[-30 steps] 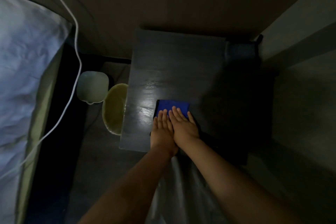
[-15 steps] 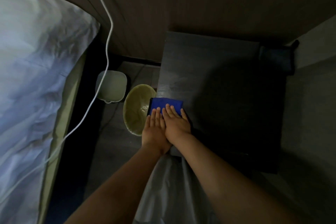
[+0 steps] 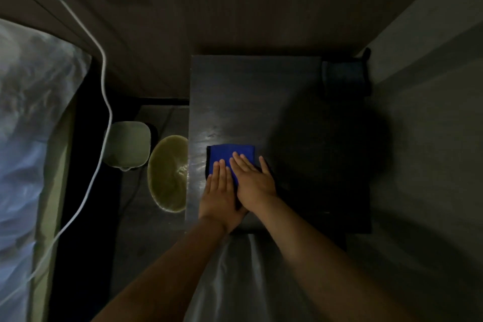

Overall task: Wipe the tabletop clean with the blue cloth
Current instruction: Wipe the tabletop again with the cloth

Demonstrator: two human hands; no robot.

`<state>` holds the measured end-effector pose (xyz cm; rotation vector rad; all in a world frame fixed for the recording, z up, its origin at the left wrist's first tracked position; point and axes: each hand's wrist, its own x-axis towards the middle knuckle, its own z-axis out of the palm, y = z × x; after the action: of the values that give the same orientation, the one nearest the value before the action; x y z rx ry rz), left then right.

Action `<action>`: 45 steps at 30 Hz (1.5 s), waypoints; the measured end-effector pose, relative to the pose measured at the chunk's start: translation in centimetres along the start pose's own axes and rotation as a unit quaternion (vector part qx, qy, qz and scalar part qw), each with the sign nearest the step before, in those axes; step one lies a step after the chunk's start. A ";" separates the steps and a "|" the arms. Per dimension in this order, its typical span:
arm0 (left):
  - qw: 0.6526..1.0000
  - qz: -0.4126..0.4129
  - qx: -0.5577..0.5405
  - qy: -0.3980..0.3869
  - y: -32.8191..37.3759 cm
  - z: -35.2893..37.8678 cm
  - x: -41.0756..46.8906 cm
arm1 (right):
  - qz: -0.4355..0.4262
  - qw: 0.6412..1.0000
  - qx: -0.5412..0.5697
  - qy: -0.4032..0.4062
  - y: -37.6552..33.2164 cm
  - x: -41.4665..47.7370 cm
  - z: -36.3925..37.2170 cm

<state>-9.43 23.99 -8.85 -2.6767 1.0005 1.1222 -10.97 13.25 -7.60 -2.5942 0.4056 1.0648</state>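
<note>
Both forearms are bare to the near edge, with no sleeves showing. The left hand (image 3: pixel 218 192) and right hand (image 3: pixel 252 181) wear no gloves or rings.

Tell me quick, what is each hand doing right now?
Left hand: open, flat, fingers pressing the blue cloth on the tabletop.
Right hand: open, flat on the cloth too, holding nothing.

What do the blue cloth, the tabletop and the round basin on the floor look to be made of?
Blue cloth: soft matte fabric, folded flat; possibly microfibre, weave too dim to tell.
Tabletop: dark wood or wood-look laminate; faint grain streaks, and a sheen that could be polish or wetness.
Basin: probably plastic; smooth, pale green, thin rim, slightly glossy inside.
</note>
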 end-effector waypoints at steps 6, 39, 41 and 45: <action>0.999 0.050 0.003 -0.010 7.5 -1.5 3.7 | 0.020 0.998 0.040 0.039 9.1 -0.9 -0.8; 0.986 0.136 0.009 -0.100 26.4 6.2 0.0 | 0.088 0.996 0.031 0.014 24.7 -13.0 7.2; 0.985 0.130 0.005 -0.112 26.4 7.2 -1.1 | 0.082 0.997 0.012 0.003 24.2 -13.9 8.1; 0.986 0.126 0.004 -0.111 25.6 8.3 -2.4 | 0.077 0.996 0.035 0.002 23.1 -14.9 9.4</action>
<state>-30.96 7.69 -8.80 -2.3982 1.3210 1.4198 -35.63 -2.10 -7.33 -2.5383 0.6423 1.0744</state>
